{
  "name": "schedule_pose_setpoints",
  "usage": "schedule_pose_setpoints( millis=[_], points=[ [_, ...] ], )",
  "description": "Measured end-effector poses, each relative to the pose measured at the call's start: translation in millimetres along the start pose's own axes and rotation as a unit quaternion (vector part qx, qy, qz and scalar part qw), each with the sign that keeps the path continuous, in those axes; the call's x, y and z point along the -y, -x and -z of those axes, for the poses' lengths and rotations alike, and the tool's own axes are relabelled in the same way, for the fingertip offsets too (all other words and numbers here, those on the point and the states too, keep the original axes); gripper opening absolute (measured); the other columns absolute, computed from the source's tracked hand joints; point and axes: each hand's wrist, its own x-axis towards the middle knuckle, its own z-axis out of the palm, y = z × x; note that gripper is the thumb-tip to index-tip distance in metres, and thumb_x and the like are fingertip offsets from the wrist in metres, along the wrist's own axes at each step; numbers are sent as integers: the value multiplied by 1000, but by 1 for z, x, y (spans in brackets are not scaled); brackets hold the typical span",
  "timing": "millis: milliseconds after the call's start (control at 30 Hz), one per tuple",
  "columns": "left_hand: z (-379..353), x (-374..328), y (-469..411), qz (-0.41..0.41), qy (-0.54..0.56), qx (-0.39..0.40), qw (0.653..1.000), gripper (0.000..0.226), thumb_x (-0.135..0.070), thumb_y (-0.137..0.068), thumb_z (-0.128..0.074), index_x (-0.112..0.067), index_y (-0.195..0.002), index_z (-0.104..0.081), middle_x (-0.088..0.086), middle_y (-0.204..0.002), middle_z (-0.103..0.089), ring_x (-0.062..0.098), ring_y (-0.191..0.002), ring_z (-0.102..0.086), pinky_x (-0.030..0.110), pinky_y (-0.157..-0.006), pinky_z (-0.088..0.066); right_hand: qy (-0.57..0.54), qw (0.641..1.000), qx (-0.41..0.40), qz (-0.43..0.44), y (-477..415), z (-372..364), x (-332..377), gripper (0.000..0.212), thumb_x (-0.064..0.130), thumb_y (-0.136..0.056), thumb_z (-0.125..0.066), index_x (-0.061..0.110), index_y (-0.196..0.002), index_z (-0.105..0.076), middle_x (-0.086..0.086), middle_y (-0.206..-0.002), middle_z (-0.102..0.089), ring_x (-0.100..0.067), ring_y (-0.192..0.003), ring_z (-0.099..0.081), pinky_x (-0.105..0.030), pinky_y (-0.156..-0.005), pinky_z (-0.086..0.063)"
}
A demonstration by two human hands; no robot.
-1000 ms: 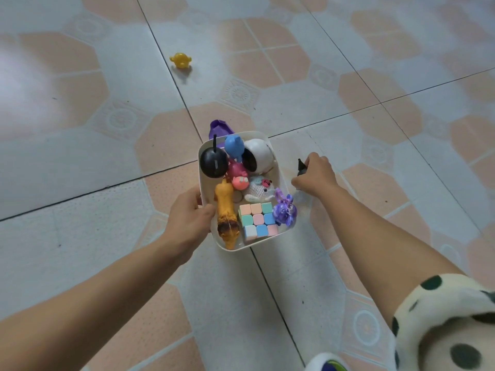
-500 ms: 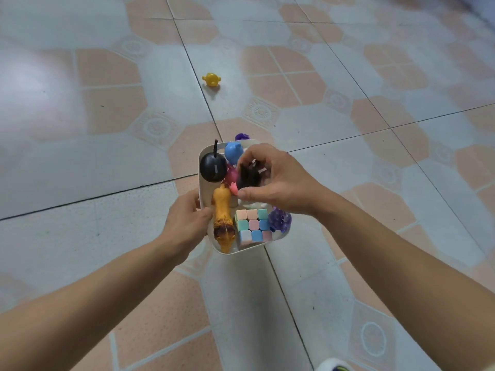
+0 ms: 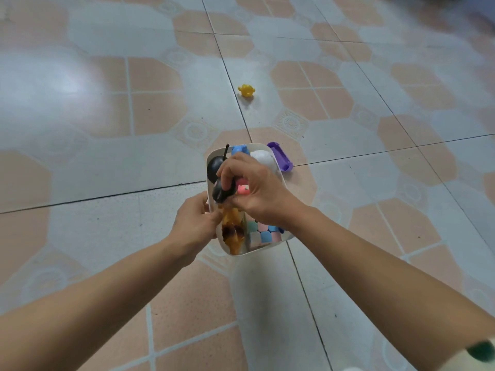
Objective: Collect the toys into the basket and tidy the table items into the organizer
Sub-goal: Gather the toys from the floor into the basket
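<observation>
A white basket point(image 3: 286, 237) full of toys sits in mid-view over the tiled floor. My left hand point(image 3: 192, 224) grips its left rim. My right hand point(image 3: 255, 190) hovers over the basket, pinching a small black toy point(image 3: 222, 192) above the other toys. Inside I see a black ball with a stem point(image 3: 214, 167), an orange dog figure point(image 3: 232, 231), a pastel cube puzzle point(image 3: 263, 232), a white ball point(image 3: 263, 159), a blue toy point(image 3: 239, 150) and a pink toy point(image 3: 243, 189). A small yellow toy point(image 3: 246, 90) lies on the floor farther away.
A purple toy point(image 3: 280, 159) pokes out past the basket's far right rim; whether it rests on the floor or the basket is unclear. Glossy tiles stretch all around. A spotted sleeve point(image 3: 479, 356) shows at the bottom right corner.
My right hand picked the small black toy off the floor at the basket's right and brought it over the basket. The view has tilted up, so the yellow toy appears lower in frame.
</observation>
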Motion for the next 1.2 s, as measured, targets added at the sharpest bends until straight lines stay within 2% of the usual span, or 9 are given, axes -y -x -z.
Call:
schedule_pose_setpoints(
  millis=[133,300,467,533,700,833,967,1100,1200],
  points=[
    [11,3,5,0,17,-11,1000,28,3,-89,-53,-22,-79,-62,3,-84,-67,22,-81,-68,33,-66,-56,1,1000,14,10,-10,-6,5,25,-13,-67,-71,2,-82,-58,-10,-95,-63,-24,-91,-60,-32,-75,-53],
    [25,9,7,0,17,-8,1000,25,-4,-92,-55,-26,-81,-60,3,-89,-66,23,-83,-68,34,-70,-57,144,986,78,30,-24,-9,16,48,-4,-76,-69,21,-116,-62,3,-112,-58,-14,-102,-53,-28,-80,-53],
    [39,13,7,-1,15,-17,1000,25,-7,-94,-53,-27,-79,-60,-2,-84,-66,17,-78,-66,26,-59,-51,158,978,119,59,-39,-15,26,30,-7,-78,-64,14,-99,-66,-2,-109,-54,-18,-94,-56,-33,-75,-57],
    [47,13,6,3,13,-14,1000,24,-7,-94,-53,-24,-81,-61,2,-85,-67,20,-79,-67,28,-62,-53,166,975,126,78,-44,-20,29,28,-7,-79,-64,15,-97,-65,-1,-107,-54,-15,-90,-55,-32,-70,-57],
    [69,16,1,15,20,-20,999,22,-3,-93,-52,-23,-87,-60,9,-93,-68,27,-87,-68,40,-76,-58,228,950,188,106,-59,-38,38,37,11,-77,-72,27,-109,-61,5,-109,-50,-6,-90,-44,-13,-64,-43],
    [85,16,-5,19,20,-19,999,16,-4,-92,-53,-17,-91,-63,7,-90,-68,26,-83,-69,34,-67,-57,225,948,196,110,-76,-45,45,38,6,-75,-74,23,-106,-60,2,-109,-52,-9,-91,-46,-24,-66,-50],
    [103,11,-10,27,30,-13,999,13,-8,-92,-56,-9,-102,-64,10,-91,-69,27,-85,-70,39,-74,-59,245,942,177,143,-90,-49,50,39,-3,-68,-72,17,-100,-62,-2,-104,-58,-19,-93,-50,-39,-69,-51],
    [117,4,-11,49,46,-2,998,16,-11,-96,-53,-10,-108,-63,11,-99,-69,29,-92,-68,45,-83,-57,313,915,184,173,-102,-51,55,38,-2,-69,-71,17,-101,-63,-2,-105,-64,-26,-100,-52,-33,-82,-41],
    [123,-3,-12,57,45,3,997,17,-11,-96,-53,-10,-111,-62,12,-103,-68,30,-96,-67,48,-87,-57,336,905,192,175,-110,-46,63,41,1,-72,-69,20,-108,-62,1,-116,-63,-25,-111,-50,-36,-86,-38]
  ],
)
